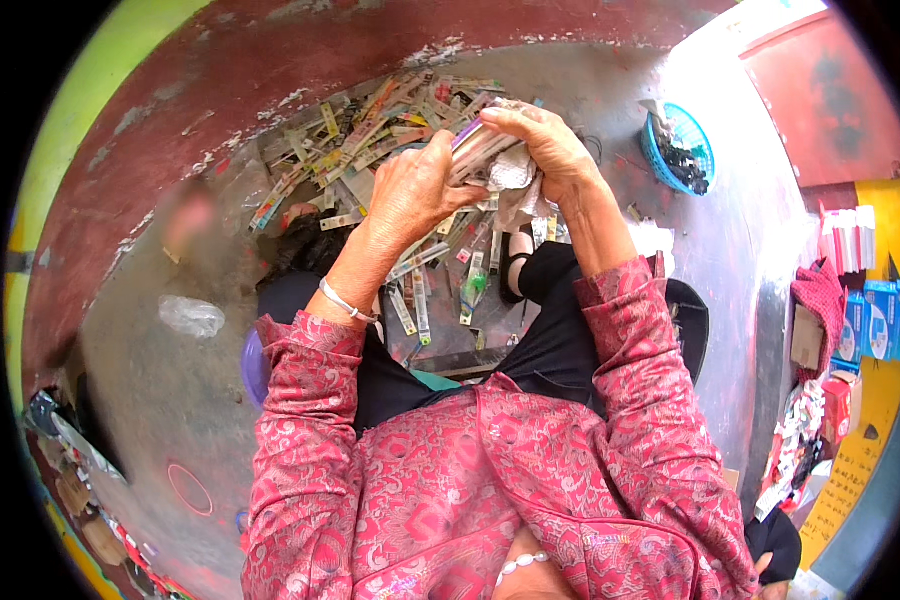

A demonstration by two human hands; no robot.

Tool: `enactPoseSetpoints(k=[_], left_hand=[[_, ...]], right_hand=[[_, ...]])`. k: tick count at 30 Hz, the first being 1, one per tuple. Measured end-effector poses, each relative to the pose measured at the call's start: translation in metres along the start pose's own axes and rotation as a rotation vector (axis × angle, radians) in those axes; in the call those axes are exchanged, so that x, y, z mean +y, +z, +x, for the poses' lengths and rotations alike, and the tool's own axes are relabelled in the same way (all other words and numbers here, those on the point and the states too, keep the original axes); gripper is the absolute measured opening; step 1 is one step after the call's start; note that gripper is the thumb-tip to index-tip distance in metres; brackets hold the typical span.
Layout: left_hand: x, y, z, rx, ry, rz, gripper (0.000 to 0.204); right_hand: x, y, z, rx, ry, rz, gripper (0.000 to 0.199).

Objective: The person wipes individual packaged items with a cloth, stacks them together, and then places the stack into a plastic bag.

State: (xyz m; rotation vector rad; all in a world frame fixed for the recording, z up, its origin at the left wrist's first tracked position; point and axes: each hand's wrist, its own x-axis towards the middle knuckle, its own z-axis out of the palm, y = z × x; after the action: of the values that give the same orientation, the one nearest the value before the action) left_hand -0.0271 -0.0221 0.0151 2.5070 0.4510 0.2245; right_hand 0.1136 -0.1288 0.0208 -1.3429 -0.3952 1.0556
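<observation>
Raised in front of me, a stack of thin flat packets (478,152) with a purple edge is gripped between both hands. My left hand (410,195) closes around its near left side, thumb up along the edge. My right hand (558,150) holds the far right end, its thumb lying across the top. A crumpled white cloth or paper (513,170) hangs by the right palm, and I cannot make out which it is. Below and beyond the hands, a loose pile of long narrow printed packets (365,135) covers the floor between and past my feet.
A blue plastic basket (652,152) with dark scraps stands at the right. On the left floor lie a clear plastic bag (192,316) and a pink ring (190,488). Blue boxes (878,320) and a red cloth (818,312) are stacked along the right wall. A purple rounded object (255,368) is beside my left leg.
</observation>
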Motion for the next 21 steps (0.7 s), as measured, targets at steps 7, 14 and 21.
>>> enactPoseSetpoints(k=[7,14,21], left_hand=[[0.005,0.001,-0.009,0.614,0.043,-0.464,0.018],[-0.022,0.008,0.002,-0.129,-0.256,-1.955,0.059],[-0.04,0.002,0.003,-0.058,-0.335,-2.18,0.024]], right_hand=[[-0.008,-0.015,0.01,0.268,-0.265,0.61,0.031],[0.006,0.052,-0.024,0.142,-1.064,-0.745,0.037],[0.006,0.072,-0.035,-0.032,-1.139,-1.399,0.056]])
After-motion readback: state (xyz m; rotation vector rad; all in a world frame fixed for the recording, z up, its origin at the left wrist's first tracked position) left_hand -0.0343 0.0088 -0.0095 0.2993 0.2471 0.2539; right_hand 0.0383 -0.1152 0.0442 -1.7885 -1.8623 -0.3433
